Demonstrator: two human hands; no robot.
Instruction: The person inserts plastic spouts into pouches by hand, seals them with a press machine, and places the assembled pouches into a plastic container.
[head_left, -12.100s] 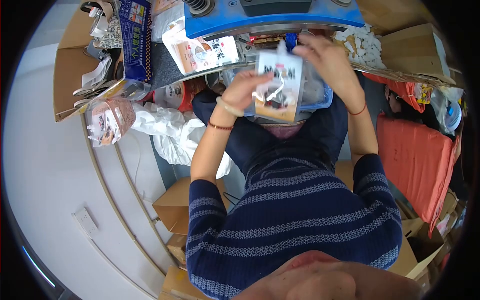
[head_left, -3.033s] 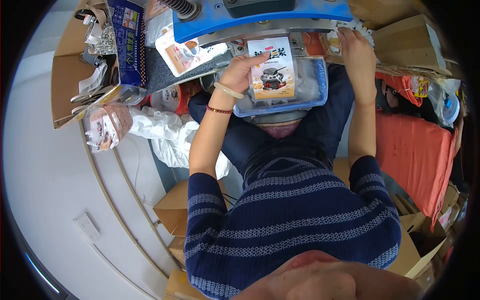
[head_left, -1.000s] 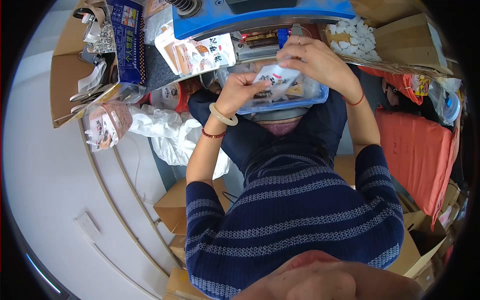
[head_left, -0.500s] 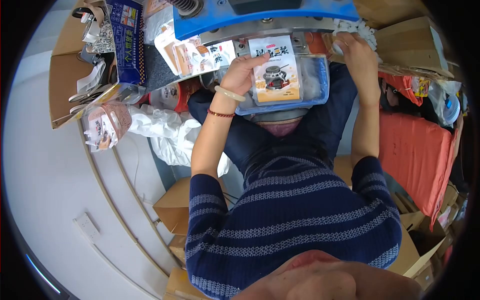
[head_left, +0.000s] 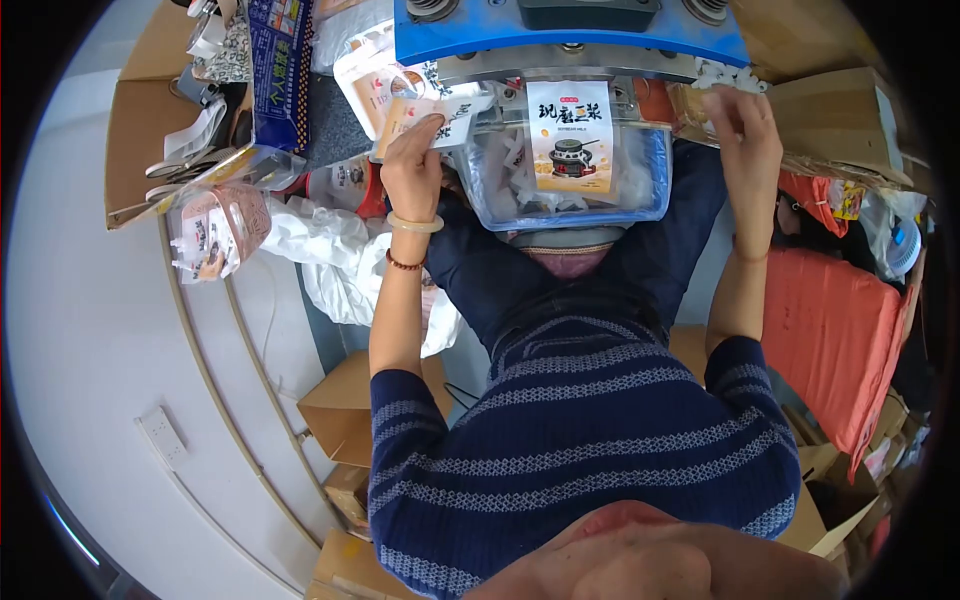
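Observation:
My left hand [head_left: 411,178] pinches a printed pouch [head_left: 462,118] between thumb and fingers, beside a stack of similar pouches [head_left: 366,82]. Another pouch, a white and orange soybean milk pouch [head_left: 570,140], sits upright at the front of the blue machine [head_left: 570,42], with neither hand on it. Its top edge is under the machine's metal bar. My right hand [head_left: 748,150] is raised with curled fingers, close to a heap of small white plastic pieces [head_left: 728,74]. What its fingertips hold, if anything, is too small to make out.
A blue-lined bin [head_left: 640,212] with clear plastic items stands between my knees. Cardboard boxes [head_left: 835,115] flank the machine on the right, and an open carton [head_left: 150,150] stands at left. A red wrapped bundle [head_left: 825,340] lies to the right.
My left hand has let go of the soybean milk pouch, moved left and taken hold of another pouch. My right hand has shifted slightly right and down. The view has shifted a little.

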